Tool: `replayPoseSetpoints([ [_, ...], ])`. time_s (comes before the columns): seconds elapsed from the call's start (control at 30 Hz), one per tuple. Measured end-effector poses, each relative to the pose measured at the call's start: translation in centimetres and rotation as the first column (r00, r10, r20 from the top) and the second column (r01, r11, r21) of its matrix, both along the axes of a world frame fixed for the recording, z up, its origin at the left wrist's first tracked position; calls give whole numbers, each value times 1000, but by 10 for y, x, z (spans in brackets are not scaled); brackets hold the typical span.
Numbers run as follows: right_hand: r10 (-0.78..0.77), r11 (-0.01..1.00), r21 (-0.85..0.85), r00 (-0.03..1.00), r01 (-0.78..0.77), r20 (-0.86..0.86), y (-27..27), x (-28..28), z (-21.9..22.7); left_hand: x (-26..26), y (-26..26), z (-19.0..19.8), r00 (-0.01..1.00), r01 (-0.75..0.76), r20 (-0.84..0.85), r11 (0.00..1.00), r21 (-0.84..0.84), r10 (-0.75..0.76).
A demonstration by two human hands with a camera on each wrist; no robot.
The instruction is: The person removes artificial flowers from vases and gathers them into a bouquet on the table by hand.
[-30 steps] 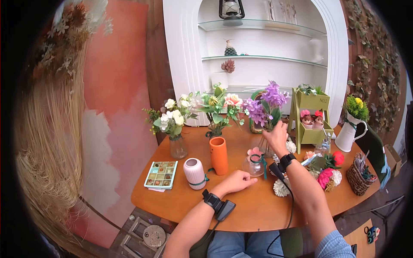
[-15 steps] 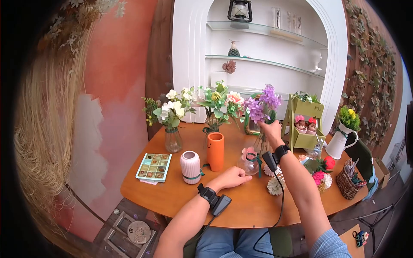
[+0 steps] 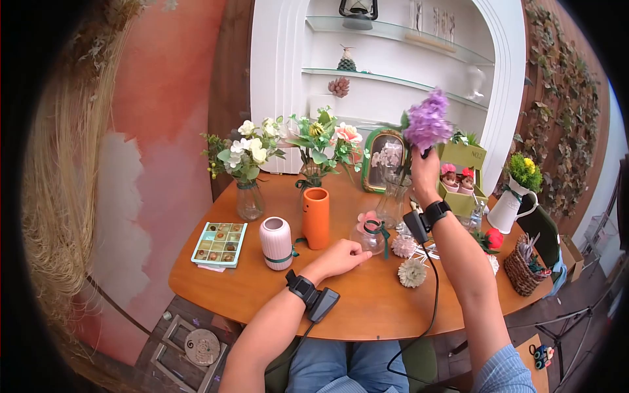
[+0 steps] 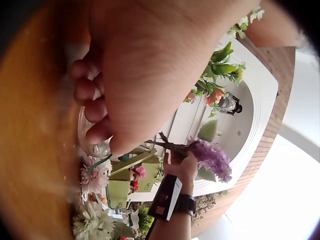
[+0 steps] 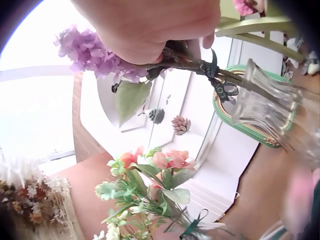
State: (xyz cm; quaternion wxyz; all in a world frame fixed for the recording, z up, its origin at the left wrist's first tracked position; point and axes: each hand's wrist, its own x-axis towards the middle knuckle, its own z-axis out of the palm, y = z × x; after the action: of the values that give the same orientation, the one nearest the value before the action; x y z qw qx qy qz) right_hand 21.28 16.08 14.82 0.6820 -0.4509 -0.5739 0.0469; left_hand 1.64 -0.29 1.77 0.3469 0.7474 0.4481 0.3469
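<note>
Purple artificial flower bunch with dark stems (image 3: 429,121): located right of centre in the upper half of the head view; blossoms point toward the top of the frame; the long axis leans, running from upper right down toward the tall clear glass vase (image 3: 392,204); in the right wrist view the blossoms point to the upper left, and the stems, tied with a dark green ribbon bow (image 5: 226,91), run rightward and down into the vase's mouth. My right hand (image 3: 424,175) grips the stems just below the blossoms; its fingers are curled round them, with no clear gap; the exact placement of each fingertip is hidden. My left hand (image 3: 342,257) rests at the centre of the frame on the brown wooden table (image 3: 354,304); its fingers are loosely curled, close together, and hold nothing; they lie just beside the low round clear glass jar (image 3: 367,242); I cannot tell whether they touch it.
</note>
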Motion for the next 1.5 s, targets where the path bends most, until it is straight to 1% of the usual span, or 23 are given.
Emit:
replayPoseSetpoints([
  [0.07,48,984,176,998,-40,-41,-9,5,11,1,-5,5,1000,-11,17,1000,-29,11],
  [0.1,43,984,173,998,-35,-40,-14,9,14,2,-5,6,998,-21,54,1000,4,21],
  [0.17,-19,907,420,999,33,-36,-28,16,24,5,-7,7,995,-26,93,999,35,23],
  [0.2,-26,906,421,999,40,-38,-35,20,28,6,-8,7,990,-39,134,998,46,33],
  [0.27,321,906,341,932,-250,-170,-59,32,31,10,-12,8,984,-38,177,998,51,29],
  [0.3,386,904,279,898,-323,-210,-77,36,30,12,-15,10,972,-39,234,999,10,36],
  [0.33,371,910,280,904,-307,-213,-91,39,23,15,-15,12,957,-36,288,999,-27,42],
  [0.4,518,851,90,797,-518,-311,-111,45,1,26,-15,5,926,-1,378,1000,-18,7],
  [0.43,563,815,87,748,-572,-352,-114,49,-16,31,-14,2,886,19,464,1000,-4,-15],
  [0.57,640,659,-28,580,-752,-504,-137,47,-54,45,-19,7,962,41,268,999,13,-43],
  [0.7,653,519,-84,458,-851,-603,-146,53,-71,58,-22,-9,906,184,412,966,-184,-94],
  [0.73,634,533,-93,469,-841,-615,-148,56,-74,60,-25,-6,905,201,414,959,-201,-103],
  [0.8,605,490,-188,488,-851,-629,-154,60,-79,58,-31,1,887,334,436,863,-379,-152],
  [0.87,610,451,-212,473,-867,-636,-158,63,-90,58,-36,-5,881,338,446,869,-362,-157],
  [0.93,633,375,-192,402,-907,-662,-159,61,-97,60,-35,-7,921,286,358,889,-358,-152],
  [0.97,652,330,-203,378,-922,-657,-156,63,-102,62,-32,-9,898,315,426,833,-455,-107],
  [1.1,595,292,-155,307,-944,-743,-156,70,-93,55,-33,-19,894,366,424,781,-507,-144],
  [1.17,605,171,-184,250,-968,-756,-152,78,-99,56,-35,-23,884,359,427,860,-364,-189],
  [1.2,623,112,-200,225,-973,-749,-151,80,-99,55,-34,-23,886,359,423,857,-370,-189],
  [1.27,649,110,-227,243,-968,-721,-157,75,-96,54,-36,-9,923,301,348,874,-381,-166],
  [1.33,680,94,-251,246,-963,-691,-157,73,-96,54,-35,-5,908,309,391,872,-380,-152],
  [1.4,825,64,-512,334,-857,-456,-152,78,-97,51,-36,-5,889,311,440,874,-373,-129],
  [1.5,818,70,-548,362,-834,-447,-157,84,-88,53,-35,-5,878,295,450,925,-241,-163],
])
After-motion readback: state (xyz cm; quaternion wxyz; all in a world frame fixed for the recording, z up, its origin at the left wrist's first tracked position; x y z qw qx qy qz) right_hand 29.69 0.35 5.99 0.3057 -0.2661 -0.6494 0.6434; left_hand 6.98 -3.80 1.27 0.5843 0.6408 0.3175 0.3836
